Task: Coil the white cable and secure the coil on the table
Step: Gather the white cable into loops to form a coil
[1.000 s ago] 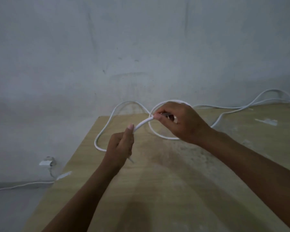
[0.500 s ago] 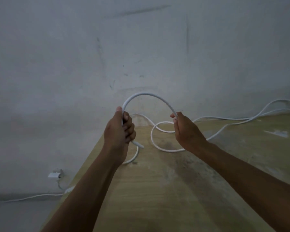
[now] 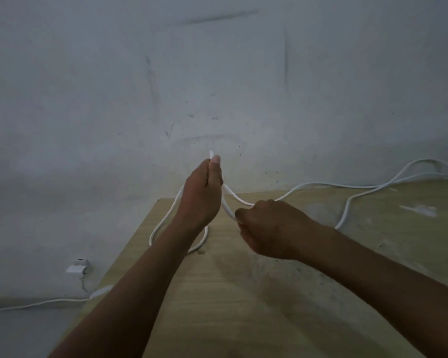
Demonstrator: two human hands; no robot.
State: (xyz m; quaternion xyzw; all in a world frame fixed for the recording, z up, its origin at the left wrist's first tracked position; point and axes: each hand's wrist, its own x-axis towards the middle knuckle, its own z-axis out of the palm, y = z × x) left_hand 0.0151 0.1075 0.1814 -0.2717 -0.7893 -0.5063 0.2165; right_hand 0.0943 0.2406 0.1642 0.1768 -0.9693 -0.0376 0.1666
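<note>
A grey plaster wall [image 3: 217,73] fills most of what I see, scuffed with dark streaks and specks, and it runs down to a dim floor [image 3: 16,332] on the left. Against it stands a pale wooden table [image 3: 243,306], its top dusty and stained, with a whitish smear [image 3: 420,210] at the far right. The light is low everywhere.

The white cable [image 3: 347,186] snakes in from the far right along the back edge of the table in two strands, then rises off the wood to my hands near the far left corner. A loop of it hangs down from my left hand and curves over the table's left edge before coming back onto the surface.

My left hand [image 3: 202,197] is raised above the table, fist closed around the cable, thumb pressed up along it, with a short white end poking out above the thumb. My right hand [image 3: 267,228] sits lower and just to the right, fingers curled shut, pinching the strands that slope down from the left fist.

Low on the wall at the left sits a small white socket [image 3: 77,266], with a thin cord [image 3: 36,304] trailing along the floor.
</note>
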